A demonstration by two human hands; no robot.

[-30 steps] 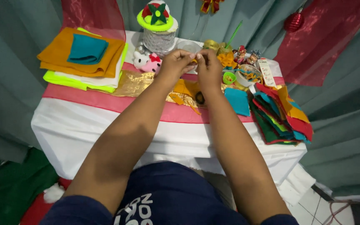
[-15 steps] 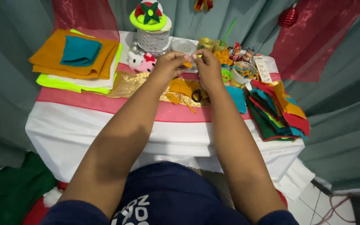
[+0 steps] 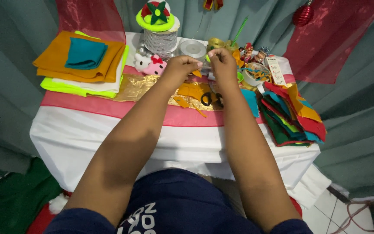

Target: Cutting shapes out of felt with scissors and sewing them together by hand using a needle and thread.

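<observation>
Both hands (image 3: 202, 67) meet, fingertips pinching something small above orange felt scraps (image 3: 191, 91) and scissors (image 3: 211, 99).

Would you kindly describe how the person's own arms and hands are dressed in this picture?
Both forearms are bare down to the left hand and right hand; no gloves, watch or rings are visible. The only clothing seen is a dark navy garment with white print, low in the frame.

Small orange felt scrap (image 3: 197, 73) — pinched at fingertips, above the table.

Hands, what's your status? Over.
Left hand and right hand raised together, fingertips pinching something tiny, too small to tell. Orange felt scraps, scissors beneath.
</observation>
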